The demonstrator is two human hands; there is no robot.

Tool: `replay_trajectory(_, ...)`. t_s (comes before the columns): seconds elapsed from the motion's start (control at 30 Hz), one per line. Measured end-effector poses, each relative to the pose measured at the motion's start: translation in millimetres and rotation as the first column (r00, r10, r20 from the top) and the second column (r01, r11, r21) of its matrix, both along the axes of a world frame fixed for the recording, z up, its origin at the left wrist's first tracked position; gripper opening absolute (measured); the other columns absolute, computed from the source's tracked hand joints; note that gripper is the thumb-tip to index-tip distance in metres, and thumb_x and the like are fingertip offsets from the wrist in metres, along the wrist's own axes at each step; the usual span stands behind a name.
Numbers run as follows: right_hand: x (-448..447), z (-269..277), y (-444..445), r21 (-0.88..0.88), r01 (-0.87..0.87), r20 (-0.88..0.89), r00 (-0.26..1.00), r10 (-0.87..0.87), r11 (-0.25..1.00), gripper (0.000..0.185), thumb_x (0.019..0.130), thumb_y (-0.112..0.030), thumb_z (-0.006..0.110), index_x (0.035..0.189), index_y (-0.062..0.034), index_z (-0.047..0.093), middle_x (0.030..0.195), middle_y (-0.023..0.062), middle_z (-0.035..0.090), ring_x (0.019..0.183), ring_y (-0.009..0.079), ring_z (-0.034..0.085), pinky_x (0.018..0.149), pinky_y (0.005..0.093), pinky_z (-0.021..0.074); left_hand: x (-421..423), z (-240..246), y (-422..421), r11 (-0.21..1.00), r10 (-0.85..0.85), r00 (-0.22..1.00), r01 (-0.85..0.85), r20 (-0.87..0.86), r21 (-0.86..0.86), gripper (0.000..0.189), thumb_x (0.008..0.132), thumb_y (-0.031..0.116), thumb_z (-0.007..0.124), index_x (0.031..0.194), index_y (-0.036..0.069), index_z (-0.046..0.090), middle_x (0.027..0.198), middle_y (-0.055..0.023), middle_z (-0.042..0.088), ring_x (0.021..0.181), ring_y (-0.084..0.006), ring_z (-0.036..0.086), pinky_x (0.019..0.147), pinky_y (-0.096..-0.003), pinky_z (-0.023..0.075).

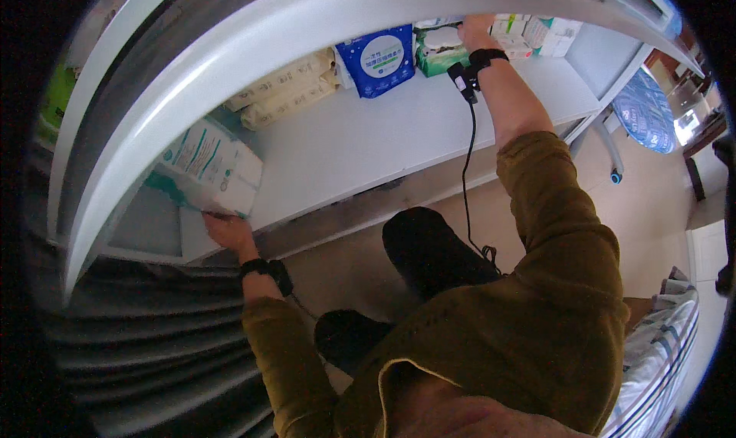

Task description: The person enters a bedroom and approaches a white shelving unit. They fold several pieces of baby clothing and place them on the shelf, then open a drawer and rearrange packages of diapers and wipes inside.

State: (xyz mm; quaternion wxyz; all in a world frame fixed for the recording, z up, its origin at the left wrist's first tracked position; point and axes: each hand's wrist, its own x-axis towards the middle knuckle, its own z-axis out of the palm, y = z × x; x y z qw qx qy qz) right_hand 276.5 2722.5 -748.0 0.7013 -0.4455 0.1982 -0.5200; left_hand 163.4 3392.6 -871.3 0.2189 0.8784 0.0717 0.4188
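My left hand is at the left end of a white shelf, holding the near end of a white and green plastic-wrapped pack; some fingers are hidden beneath it. My right hand reaches to the back of the shelf, beside a green and white soft pack. Its fingertips are hidden near the upper edge, so its grip cannot be made out. A blue pouch with a white round label stands left of the green pack. Cream-coloured packs lie stacked between the pouch and my left hand.
Small white boxes sit right of my right hand. A curved pale edge overhangs the shelf. From the right wrist's black band hangs a cable. Dark pleated fabric is at lower left, a blue wrapped object at far right.
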Motion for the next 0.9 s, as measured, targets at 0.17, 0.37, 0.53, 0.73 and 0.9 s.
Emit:
replay_trajectory(0.17, 36, -58, -70, -0.926, 0.376, 0.262, 0.680, -0.685, 0.019, 0.070, 0.073, -0.008, 0.076, 0.131, -0.0013, 0.038, 0.125, 0.0126, 0.052, 0.109, 0.0296, 0.051, 0.091, 0.0436, 0.0419, 3, 4, -10, 0.999, 0.034, 0.999, -0.034, 0.030, -0.010, 0.046, 0.084, 0.020, 0.060, 0.123, -0.004, 0.050, 0.115, -0.0257, 0.057, 0.105, -0.0426, 0.053, 0.089, -0.0482, 0.0420)
replay_trajectory(0.37, 14, -39, -49, -0.766, 0.126, -0.120, 0.935, -0.333, 0.630, 0.084, 0.077, -0.010, 0.074, 0.143, -0.0013, 0.022, 0.138, 0.0177, 0.041, 0.119, 0.0311, 0.046, 0.095, 0.0431, 0.0401, -1, 14, -14, 0.997, -0.022, 0.999, 0.024, 0.030, -0.076, 0.047, 0.087, 0.025, 0.057, 0.121, -0.006, 0.051, 0.117, -0.0271, 0.057, 0.108, -0.0419, 0.054, 0.092, -0.0475, 0.0433)
replay_trajectory(0.53, -61, 16, 44, -0.148, 0.008, -0.036, 0.999, -0.013, 0.989, 0.071, 0.078, -0.008, 0.069, 0.138, 0.0015, 0.032, 0.136, 0.0199, 0.041, 0.121, 0.0320, 0.044, 0.098, 0.0417, 0.0383, -5, 21, -14, 0.984, -0.140, 0.990, 0.142, 0.031, -0.106, 0.041, 0.088, 0.020, 0.056, 0.118, -0.007, 0.052, 0.116, -0.0266, 0.056, 0.106, -0.0415, 0.053, 0.091, -0.0478, 0.0416)
replay_trajectory(0.73, -50, 12, 50, -0.828, -0.052, -0.278, 0.903, -0.328, 0.558, 0.063, 0.074, -0.007, 0.065, 0.132, -0.0006, 0.043, 0.143, 0.0272, 0.029, 0.127, 0.0423, 0.036, 0.102, 0.0451, 0.0356, 0, 4, -8, 0.999, 0.026, 1.000, -0.026, 0.014, 0.019, 0.043, 0.089, 0.020, 0.054, 0.122, -0.007, 0.048, 0.117, -0.0272, 0.056, 0.108, -0.0431, 0.052, 0.092, -0.0484, 0.0403)
replay_trajectory(0.9, -36, 5, 28, -0.910, -0.020, -0.168, 0.931, -0.324, 0.414, 0.060, 0.076, -0.009, 0.066, 0.132, -0.0065, 0.045, 0.141, 0.0199, 0.036, 0.131, 0.0359, 0.033, 0.107, 0.0376, 0.0286, 10, -4, -1, 0.993, 0.116, 0.993, -0.116, -0.021, 0.014, 0.046, 0.090, 0.022, 0.054, 0.126, -0.006, 0.047, 0.116, -0.0265, 0.056, 0.106, -0.0423, 0.054, 0.089, -0.0483, 0.0424)
